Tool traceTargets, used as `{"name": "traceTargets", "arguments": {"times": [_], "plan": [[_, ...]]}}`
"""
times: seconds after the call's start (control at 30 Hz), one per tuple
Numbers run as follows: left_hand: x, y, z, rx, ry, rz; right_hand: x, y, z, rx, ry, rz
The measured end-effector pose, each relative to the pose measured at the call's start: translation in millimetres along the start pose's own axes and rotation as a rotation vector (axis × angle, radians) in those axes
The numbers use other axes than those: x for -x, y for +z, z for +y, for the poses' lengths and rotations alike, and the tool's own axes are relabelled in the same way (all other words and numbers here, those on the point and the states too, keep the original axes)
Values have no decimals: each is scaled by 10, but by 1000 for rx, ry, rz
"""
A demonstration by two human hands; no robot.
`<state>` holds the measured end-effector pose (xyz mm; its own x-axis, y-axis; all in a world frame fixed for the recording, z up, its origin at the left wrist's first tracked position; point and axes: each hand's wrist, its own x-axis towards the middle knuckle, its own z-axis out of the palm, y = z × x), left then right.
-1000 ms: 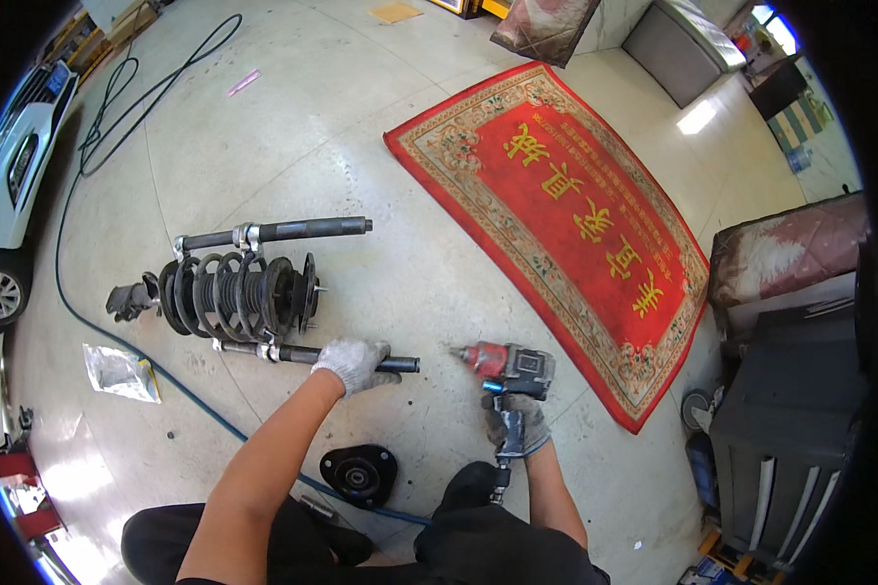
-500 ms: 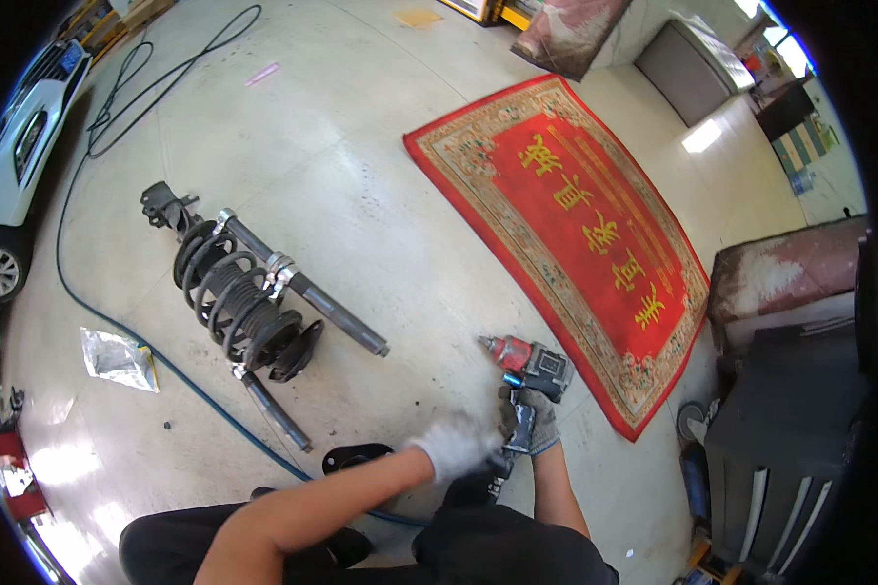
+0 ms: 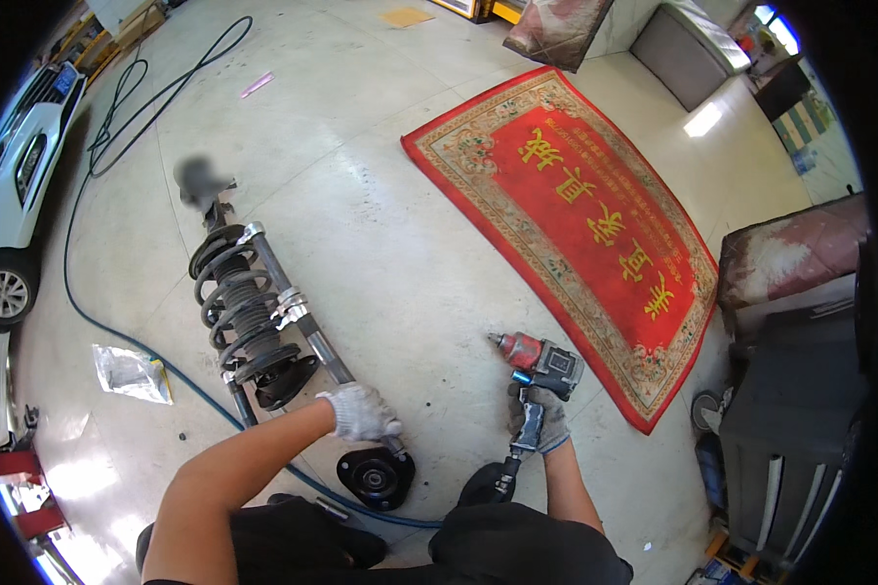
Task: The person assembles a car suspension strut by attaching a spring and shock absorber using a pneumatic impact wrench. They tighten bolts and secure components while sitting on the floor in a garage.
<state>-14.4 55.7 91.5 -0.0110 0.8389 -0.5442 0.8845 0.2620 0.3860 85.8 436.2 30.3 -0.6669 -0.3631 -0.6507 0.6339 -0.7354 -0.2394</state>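
A strut with a black coil spring (image 3: 249, 307) lies on the floor at the left, clamped by a spring compressor (image 3: 317, 341) with long metal rods. My left hand (image 3: 363, 413), in a whitish knit glove, is closed round the near end of its right-hand rod. My right hand (image 3: 548, 421), in a grey glove, grips the handle of a red and black air impact wrench (image 3: 535, 361), its nose pointing left. A round black strut mount (image 3: 376, 478) lies just below my left hand. The strut's far end is blurred.
A dark air hose (image 3: 156, 356) curves along the left and passes under the strut mount. A red patterned rug (image 3: 595, 234) lies at the right. A plastic bag (image 3: 132, 373) is left of the strut, with a white car (image 3: 15, 195) beyond.
My left hand has moved left from beside the wrench onto the compressor rod. The strut and compressor have turned to point more toward me. The strut mount is now in fuller view.
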Motion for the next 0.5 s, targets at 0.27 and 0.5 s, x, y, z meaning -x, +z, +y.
{"name": "traceTargets", "arguments": {"times": [0.27, 0.5], "plan": [[-236, -63, -96, 105, -202, 39, 0, 70, 14, 109, -64, 100], [-267, -471, -297, 84, -351, 254, 1, 207, 41, 122, -84, 156]]}}
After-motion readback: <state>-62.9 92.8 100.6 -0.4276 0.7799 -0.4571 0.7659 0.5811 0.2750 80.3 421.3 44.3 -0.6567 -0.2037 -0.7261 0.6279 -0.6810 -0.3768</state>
